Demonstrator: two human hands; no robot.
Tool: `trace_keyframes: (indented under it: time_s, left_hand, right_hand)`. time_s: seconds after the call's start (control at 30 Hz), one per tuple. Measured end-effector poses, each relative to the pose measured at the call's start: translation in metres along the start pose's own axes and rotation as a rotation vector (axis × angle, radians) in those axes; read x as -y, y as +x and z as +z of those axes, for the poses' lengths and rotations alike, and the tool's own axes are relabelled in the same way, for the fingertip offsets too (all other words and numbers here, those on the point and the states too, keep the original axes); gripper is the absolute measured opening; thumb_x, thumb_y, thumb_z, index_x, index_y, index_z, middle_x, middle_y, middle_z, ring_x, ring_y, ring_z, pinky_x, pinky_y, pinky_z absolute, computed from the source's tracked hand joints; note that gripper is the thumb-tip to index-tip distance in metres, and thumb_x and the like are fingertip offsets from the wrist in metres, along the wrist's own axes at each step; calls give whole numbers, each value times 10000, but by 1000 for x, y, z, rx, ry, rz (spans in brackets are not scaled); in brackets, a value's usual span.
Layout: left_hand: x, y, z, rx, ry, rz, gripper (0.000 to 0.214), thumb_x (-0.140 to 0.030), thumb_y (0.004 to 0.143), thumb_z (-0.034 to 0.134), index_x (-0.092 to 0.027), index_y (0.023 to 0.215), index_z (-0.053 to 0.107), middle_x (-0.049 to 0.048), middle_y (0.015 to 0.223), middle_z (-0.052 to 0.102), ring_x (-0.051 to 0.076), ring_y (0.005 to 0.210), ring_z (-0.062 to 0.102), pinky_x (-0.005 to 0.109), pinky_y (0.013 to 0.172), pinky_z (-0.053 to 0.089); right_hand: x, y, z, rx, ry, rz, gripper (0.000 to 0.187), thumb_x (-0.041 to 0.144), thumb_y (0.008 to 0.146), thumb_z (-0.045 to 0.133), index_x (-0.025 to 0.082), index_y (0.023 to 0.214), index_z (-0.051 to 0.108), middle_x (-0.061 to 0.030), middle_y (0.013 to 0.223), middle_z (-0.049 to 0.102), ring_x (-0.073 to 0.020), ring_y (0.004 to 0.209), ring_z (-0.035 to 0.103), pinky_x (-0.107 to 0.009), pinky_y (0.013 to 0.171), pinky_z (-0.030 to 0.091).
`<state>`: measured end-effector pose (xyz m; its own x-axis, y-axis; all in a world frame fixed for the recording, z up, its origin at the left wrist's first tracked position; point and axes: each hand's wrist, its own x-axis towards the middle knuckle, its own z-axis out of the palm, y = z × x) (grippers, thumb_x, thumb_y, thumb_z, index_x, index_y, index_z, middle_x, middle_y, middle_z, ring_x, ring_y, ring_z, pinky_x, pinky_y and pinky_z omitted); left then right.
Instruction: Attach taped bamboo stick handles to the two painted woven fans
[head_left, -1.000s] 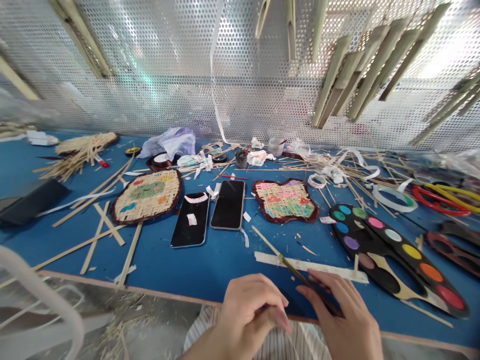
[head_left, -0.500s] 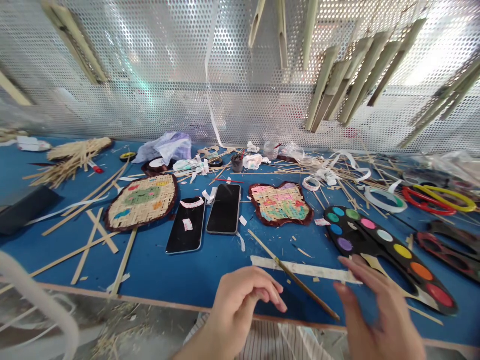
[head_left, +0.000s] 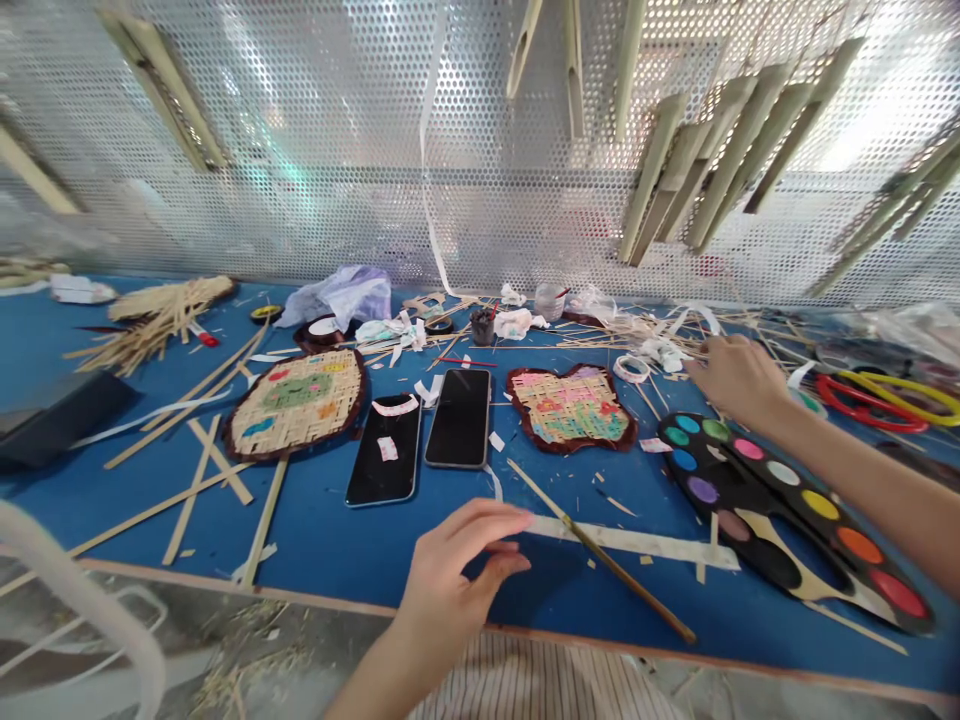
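Moved to upper right, my right hand [head_left: 739,378] curls over bamboo splints [head_left: 652,325], grip unclear; my left hand [head_left: 457,570], open, touches a pale strip [head_left: 637,542].

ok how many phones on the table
2, side by side on the blue table, between the left woven bamboo mat and right woven bamboo mat: the left phone has paper scraps on it, the right phone looks bare. Others could be hidden.

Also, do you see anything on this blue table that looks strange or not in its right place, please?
Yes: the smartphone on the left, lying among the craft scraps on the blue worktable, has slips of white paper on its screen. That looks odd, because paper scraps sit on the glass.
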<state>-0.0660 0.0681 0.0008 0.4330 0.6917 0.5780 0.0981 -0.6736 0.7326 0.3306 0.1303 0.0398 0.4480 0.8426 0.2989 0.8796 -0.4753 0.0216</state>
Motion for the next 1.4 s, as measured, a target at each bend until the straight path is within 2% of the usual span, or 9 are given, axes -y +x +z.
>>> trace_keyframes:
  time_s: [0.1,0.3,0.53,0.7,0.83,0.97,1.13,1.23,1.4]
  left_hand:
    - [9,-5,-10,-40,229,102,190,-54,809,612,-160,955,672,3,713,693,101,625,654,186,597,572]
    - [16,-7,-23,-59,535,279,345,41,833,444,-132,1060,639,41,749,694,133,684,663,230,629,568]
    - [21,-14,-25,-10,508,276,503,117,801,393,-120,1207,574,95,1020,694,171,976,650,273,818,562]
    - [23,-15,-20,-81,467,233,399,60,813,511,-158,1130,618,37,826,700,132,752,659,245,684,568]
    - [20,-12,-19,-56,480,245,389,82,820,450,-142,1087,625,38,777,694,118,706,657,225,639,565]
    - [19,-11,-23,-76,521,250,494,124,807,360,-146,1131,616,55,898,715,130,851,682,242,749,584]
    - [14,-7,-22,-142,519,269,324,50,805,530,-155,1025,651,26,869,738,125,773,700,211,709,594]
    - [10,-5,-20,-172,512,285,259,38,782,586,-147,945,664,1,713,706,104,631,668,197,621,574]
    - [13,-5,-21,-100,533,225,325,62,827,407,-127,947,642,29,729,684,91,617,650,171,571,547]
  right_hand:
    - [-29,16,4,110,-24,138,276,361,951,454,194,1108,608,-84,1184,594,-191,1032,589,-394,880,489]
    - [-74,26,27,271,46,231,295,345,963,430,160,1116,600,-75,1129,608,-197,1006,607,-390,829,510]
    - [-90,32,39,219,72,335,282,334,940,486,164,1139,591,-82,1161,598,-208,1023,600,-394,827,513]
    - [-98,35,45,170,114,409,316,354,969,408,149,1092,614,-69,1091,617,-195,983,619,-367,793,518]
    - [-98,34,48,60,170,379,279,332,952,454,154,1085,622,-72,1111,617,-196,983,616,-350,773,521]
    - [-96,32,43,-46,188,403,259,331,936,492,152,1067,626,-82,1098,623,-198,970,619,-344,756,523]
    - [-90,30,24,-208,183,443,307,340,952,449,121,1079,622,-93,1104,625,-217,1021,608,-404,836,508]
    - [-82,27,9,-396,187,433,331,288,915,504,77,1151,599,-159,1142,618,-277,1116,564,-444,878,456]
    - [-64,20,-23,-782,231,363,378,151,889,448,-104,1149,548,-315,1105,576,-349,1096,547,-449,770,374]
